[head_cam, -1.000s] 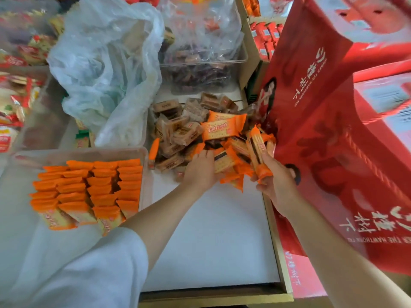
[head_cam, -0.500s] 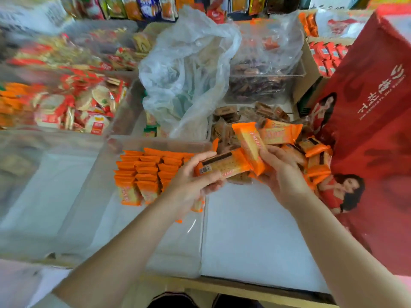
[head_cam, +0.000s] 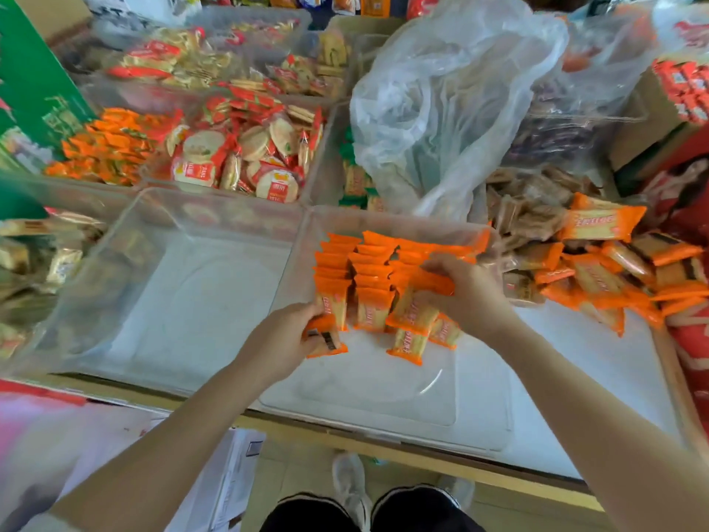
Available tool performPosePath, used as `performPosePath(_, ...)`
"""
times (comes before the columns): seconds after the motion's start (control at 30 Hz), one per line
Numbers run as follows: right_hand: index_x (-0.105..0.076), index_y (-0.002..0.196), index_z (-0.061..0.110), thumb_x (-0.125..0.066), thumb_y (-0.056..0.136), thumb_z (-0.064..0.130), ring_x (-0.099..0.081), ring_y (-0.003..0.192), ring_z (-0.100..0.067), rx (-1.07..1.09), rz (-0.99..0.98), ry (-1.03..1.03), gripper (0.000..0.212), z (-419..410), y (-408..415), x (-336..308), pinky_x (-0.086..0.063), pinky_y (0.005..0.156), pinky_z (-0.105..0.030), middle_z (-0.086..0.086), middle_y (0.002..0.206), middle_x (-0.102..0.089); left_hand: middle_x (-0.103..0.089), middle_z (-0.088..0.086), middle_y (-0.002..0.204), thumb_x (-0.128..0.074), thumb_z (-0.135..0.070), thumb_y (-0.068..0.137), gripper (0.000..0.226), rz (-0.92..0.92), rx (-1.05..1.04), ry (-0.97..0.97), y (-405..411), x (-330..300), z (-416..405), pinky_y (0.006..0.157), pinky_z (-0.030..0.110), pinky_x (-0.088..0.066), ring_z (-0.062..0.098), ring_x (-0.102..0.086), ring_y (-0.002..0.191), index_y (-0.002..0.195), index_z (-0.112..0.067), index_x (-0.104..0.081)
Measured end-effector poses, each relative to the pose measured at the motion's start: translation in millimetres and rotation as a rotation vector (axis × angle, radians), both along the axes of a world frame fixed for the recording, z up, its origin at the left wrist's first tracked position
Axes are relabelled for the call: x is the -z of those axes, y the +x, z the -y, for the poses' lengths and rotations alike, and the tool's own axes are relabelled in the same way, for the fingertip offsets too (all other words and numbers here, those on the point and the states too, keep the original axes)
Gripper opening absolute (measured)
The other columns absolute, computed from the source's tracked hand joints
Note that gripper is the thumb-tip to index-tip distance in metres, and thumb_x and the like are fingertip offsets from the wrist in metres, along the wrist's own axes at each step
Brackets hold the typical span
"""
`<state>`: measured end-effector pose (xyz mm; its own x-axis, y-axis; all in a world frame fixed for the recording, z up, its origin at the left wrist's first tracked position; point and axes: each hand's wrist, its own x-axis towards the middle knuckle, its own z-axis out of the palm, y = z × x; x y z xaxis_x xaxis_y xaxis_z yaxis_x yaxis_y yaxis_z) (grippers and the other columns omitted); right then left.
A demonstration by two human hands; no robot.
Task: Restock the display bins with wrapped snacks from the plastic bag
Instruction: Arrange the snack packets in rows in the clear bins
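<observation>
Both your hands have come over from the loose pile point(head_cam: 598, 270) into the clear bin point(head_cam: 383, 408). Left hand point(head_cam: 284, 339) grips one orange snack point(head_cam: 324, 339); right hand point(head_cam: 466, 293) clasps several point(head_cam: 414, 309), adding to the rows. Plastic bag point(head_cam: 441, 97) sits behind.

Both forearms are bare up to a white short sleeve point(head_cam: 34, 526) that shows at the left arm's lower edge. Below are black shorts point(head_cam: 368, 512) and 1 pale sneaker point(head_cam: 351, 481).
</observation>
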<state>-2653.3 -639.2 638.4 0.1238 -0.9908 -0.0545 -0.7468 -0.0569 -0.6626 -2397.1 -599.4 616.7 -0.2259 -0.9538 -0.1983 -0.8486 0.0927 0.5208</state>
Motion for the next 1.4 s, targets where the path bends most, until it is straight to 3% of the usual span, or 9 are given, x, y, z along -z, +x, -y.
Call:
performPosePath(0.27, -0.057, 0.12, 0.015, -0.059, 0.088, 0.031, -0.05, 0.113, -0.03, -0.166, -0.541, -0.104, 0.036, -2, 62, 65, -0.037, 0.088, -0.035, -0.007, 0.118, -0.06, -0.063, 0.001, 0.101, -0.069, -0.011, 0.081, 0.026, 0.153, 0.452, -0.277, 18, 4, 3, 0.059, 0.031, -0.046, 0.024, -0.061, 0.091, 0.105, -0.017, -0.063)
performPosePath(0.43, -0.068, 0.096, 0.014, -0.089, 0.051, 0.03, -0.062, 0.084, -0.031, -0.091, -0.674, -0.327, 0.053, -9, 70, 71, -0.05, 0.065, -0.036, -0.008, 0.097, -0.065, -0.062, 0.007, 0.098, -0.071, 0.005, 0.065, 0.035, 0.031, 0.56, -0.356, 33, 9, 6, 0.058, 0.029, -0.051, 0.024, -0.062, 0.079, 0.092, -0.016, -0.065)
performPosePath(0.53, -0.063, 0.11, 0.011, -0.074, 0.078, 0.031, -0.058, 0.089, -0.026, -0.021, -0.272, -0.225, 0.039, -24, 70, 50, -0.047, 0.071, -0.035, -0.003, 0.103, -0.062, -0.057, -0.002, 0.104, -0.062, -0.01, 0.074, 0.026, -0.099, 0.581, -0.381, 32, 6, 10, 0.061, 0.023, -0.047, 0.015, -0.057, 0.083, 0.097, -0.021, -0.058)
performPosePath(0.67, -0.061, 0.112, 0.017, -0.05, 0.095, 0.038, -0.061, 0.08, -0.018, 0.202, 0.504, 0.735, 0.029, -38, 60, 21, -0.049, 0.073, -0.032, 0.0, 0.095, -0.066, -0.047, -0.011, 0.11, -0.049, -0.028, 0.084, 0.022, -0.281, 0.524, -0.402, 16, 1, 11, 0.071, 0.017, -0.047, 0.006, -0.052, 0.097, 0.106, -0.026, -0.049)
performPosePath(0.8, -0.062, 0.112, 0.011, -0.064, 0.081, 0.021, -0.062, 0.07, -0.017, 0.268, 0.927, 0.807, 0.033, -42, 25, 3, -0.049, 0.058, -0.022, -0.007, 0.087, -0.066, -0.045, -0.01, 0.119, -0.061, -0.032, 0.082, 0.042, -0.397, 0.525, -0.3, -14, 5, 14, 0.08, 0.01, -0.041, 0.001, -0.047, 0.106, 0.119, -0.025, -0.043)
performPosePath(0.87, -0.062, 0.111, 0.016, -0.067, 0.08, 0.008, -0.058, 0.071, -0.012, 0.292, 0.799, 0.653, 0.032, -41, 5, -7, -0.047, 0.06, -0.02, -0.001, 0.086, -0.065, -0.043, -0.008, 0.128, -0.07, -0.026, 0.081, 0.059, -0.332, 0.498, -0.093, -25, 14, 18, 0.083, 0.011, -0.039, 0.002, -0.045, 0.111, 0.13, -0.028, -0.037)
performPosePath(1.07, -0.061, 0.108, 0.019, -0.059, 0.088, 0.022, -0.057, 0.09, -0.02, 0.041, -0.389, 0.212, 0.02, -36, -24, -4, -0.042, 0.074, -0.029, 0.001, 0.102, -0.062, -0.058, 0.002, 0.12, -0.055, -0.048, 0.088, 0.053, 0.397, 0.229, 0.171, -51, 47, 36, 0.082, 0.033, -0.048, 0.022, -0.059, 0.105, 0.127, -0.016, -0.039)
performPosePath(1.2, -0.056, 0.111, 0.021, -0.052, 0.092, 0.026, -0.059, 0.095, -0.021, -0.207, -0.751, 0.108, 0.02, -27, -16, 36, -0.039, 0.085, -0.029, 0.003, 0.104, -0.061, -0.062, 0.002, 0.111, -0.056, -0.069, 0.075, 0.07, 0.471, 0.108, 0.265, -69, 69, 33, 0.073, 0.03, -0.047, 0.022, -0.062, 0.099, 0.119, -0.013, -0.052)
performPosePath(1.4, -0.061, 0.066, 0.01, -0.085, 0.037, 0.0, -0.055, 0.053, -0.027, -0.067, -0.907, -0.165, 0.038, -26, -9, 65, -0.046, 0.052, -0.031, -0.006, 0.059, -0.056, -0.06, 0.002, 0.105, -0.052, -0.065, 0.081, 0.054, 0.436, 0.06, 0.182, -80, 78, 30, 0.063, 0.027, -0.042, 0.022, -0.062, 0.088, 0.103, -0.016, -0.057)
